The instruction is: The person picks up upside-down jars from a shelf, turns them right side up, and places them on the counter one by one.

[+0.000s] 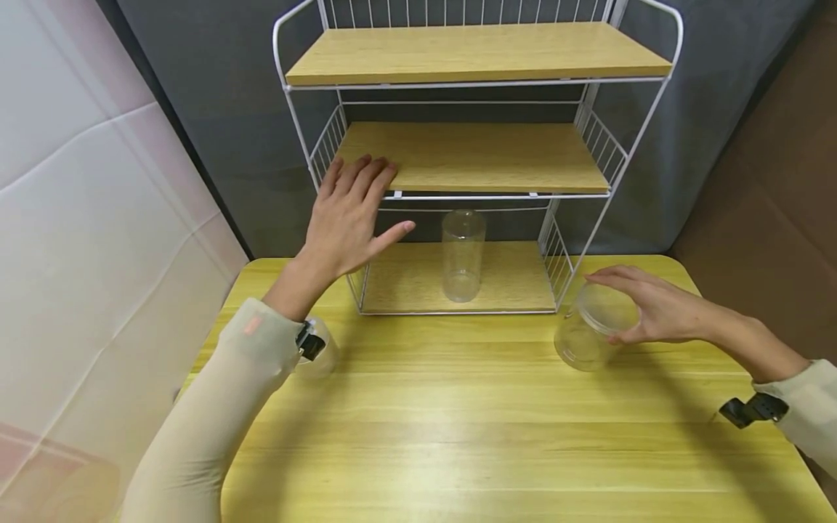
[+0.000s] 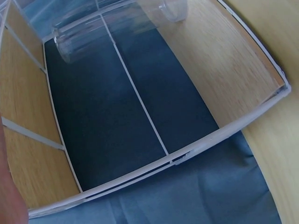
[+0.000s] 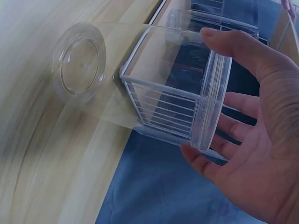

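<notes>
My right hand (image 1: 667,309) grips a clear lidded jar (image 1: 580,343) by its rim, at the rack's front right corner. In the right wrist view, thumb and fingers curl round the jar's thick clear lid (image 3: 214,100). My left hand (image 1: 343,225) lies with straight, spread fingers at the left front of the middle shelf (image 1: 471,156), its thumb held out to the side. A second clear jar (image 1: 463,258) stands upright on the rack's bottom shelf (image 1: 516,283). Partly hidden by my left wrist, another clear container (image 1: 322,359) sits on the table.
The white wire rack (image 1: 644,120) has three wooden shelves and stands at the back of the yellow wooden table (image 1: 445,428). Dark cloth (image 1: 209,123) hangs behind it, with a white sheet (image 1: 78,218) on the left and a brown panel (image 1: 771,189) on the right.
</notes>
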`<state>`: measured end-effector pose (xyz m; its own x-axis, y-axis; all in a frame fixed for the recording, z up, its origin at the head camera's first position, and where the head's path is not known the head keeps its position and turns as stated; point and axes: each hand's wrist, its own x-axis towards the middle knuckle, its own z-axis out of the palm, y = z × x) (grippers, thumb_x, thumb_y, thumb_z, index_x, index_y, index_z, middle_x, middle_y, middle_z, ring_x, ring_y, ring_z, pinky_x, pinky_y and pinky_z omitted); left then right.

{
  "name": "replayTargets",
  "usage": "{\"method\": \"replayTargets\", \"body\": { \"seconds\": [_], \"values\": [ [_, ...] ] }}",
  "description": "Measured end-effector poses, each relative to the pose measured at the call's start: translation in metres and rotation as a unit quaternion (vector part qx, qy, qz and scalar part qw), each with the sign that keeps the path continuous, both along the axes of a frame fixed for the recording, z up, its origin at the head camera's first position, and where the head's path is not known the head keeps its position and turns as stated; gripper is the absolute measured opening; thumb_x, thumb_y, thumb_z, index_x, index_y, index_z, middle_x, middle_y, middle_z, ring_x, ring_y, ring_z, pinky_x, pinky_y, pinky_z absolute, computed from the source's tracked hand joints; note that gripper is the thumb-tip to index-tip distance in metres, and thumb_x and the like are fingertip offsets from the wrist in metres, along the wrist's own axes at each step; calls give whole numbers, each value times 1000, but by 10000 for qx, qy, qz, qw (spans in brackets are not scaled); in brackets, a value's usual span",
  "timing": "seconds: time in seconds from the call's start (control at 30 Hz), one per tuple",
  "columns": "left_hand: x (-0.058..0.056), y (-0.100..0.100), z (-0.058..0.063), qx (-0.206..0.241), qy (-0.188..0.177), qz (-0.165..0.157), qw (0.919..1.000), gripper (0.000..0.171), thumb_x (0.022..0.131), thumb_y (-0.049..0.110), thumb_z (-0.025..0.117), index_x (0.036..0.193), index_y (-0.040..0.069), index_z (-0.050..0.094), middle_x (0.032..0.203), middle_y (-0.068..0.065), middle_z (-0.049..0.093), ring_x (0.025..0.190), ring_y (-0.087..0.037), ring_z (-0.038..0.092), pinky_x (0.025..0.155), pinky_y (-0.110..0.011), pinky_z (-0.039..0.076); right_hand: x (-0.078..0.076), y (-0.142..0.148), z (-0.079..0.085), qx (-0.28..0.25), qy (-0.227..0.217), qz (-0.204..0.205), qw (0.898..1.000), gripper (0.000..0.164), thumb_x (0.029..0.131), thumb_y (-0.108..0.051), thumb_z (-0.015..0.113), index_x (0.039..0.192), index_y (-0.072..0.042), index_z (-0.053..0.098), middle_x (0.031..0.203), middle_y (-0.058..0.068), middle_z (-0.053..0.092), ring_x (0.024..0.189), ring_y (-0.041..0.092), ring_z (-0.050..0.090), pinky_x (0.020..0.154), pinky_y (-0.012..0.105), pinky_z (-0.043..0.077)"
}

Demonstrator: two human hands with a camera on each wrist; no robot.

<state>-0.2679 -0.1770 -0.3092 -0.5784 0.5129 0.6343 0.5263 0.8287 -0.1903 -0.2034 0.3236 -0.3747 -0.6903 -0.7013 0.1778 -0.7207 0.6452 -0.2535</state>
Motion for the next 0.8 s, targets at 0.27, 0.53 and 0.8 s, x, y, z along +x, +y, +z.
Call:
{"method": "replayTargets", "body": {
  "seconds": [0.27, 0.53, 0.8],
  "values": [
    [-1, 2, -2, 45, 61, -65, 9999, 99, 99, 85, 23, 161, 10, 42, 162, -15, 46, 153, -37, 37, 130, -58, 16, 1, -2, 3, 76, 200, 11, 9998, 102, 63, -35, 102, 145, 4, 56, 144, 25, 59, 129, 47, 55, 98, 68, 49],
    [-3, 3, -2, 42, 172, -97, 9998, 99, 99, 85, 23, 160, 10, 43, 161, -15, 47, 152, -38, 38, 130, -58, 18, 6, -22, 18, -187, 373, -216, 9989, 97, 68, -38, 99, 146, 4, 57, 144, 23, 60, 129, 47, 57, 100, 67, 48],
    [-2, 0, -3, -11, 223, -83, 9997, 99, 99, 84, 25, 159, 8, 43, 160, -17, 47, 151, -38, 38, 128, -59, 21, 14, -59, 28, -705, -410, -737, 9939, 95, 84, -39, 91, 159, -2, 45, 151, 23, 54, 131, 45, 58, 103, 67, 48]
  ]
}}
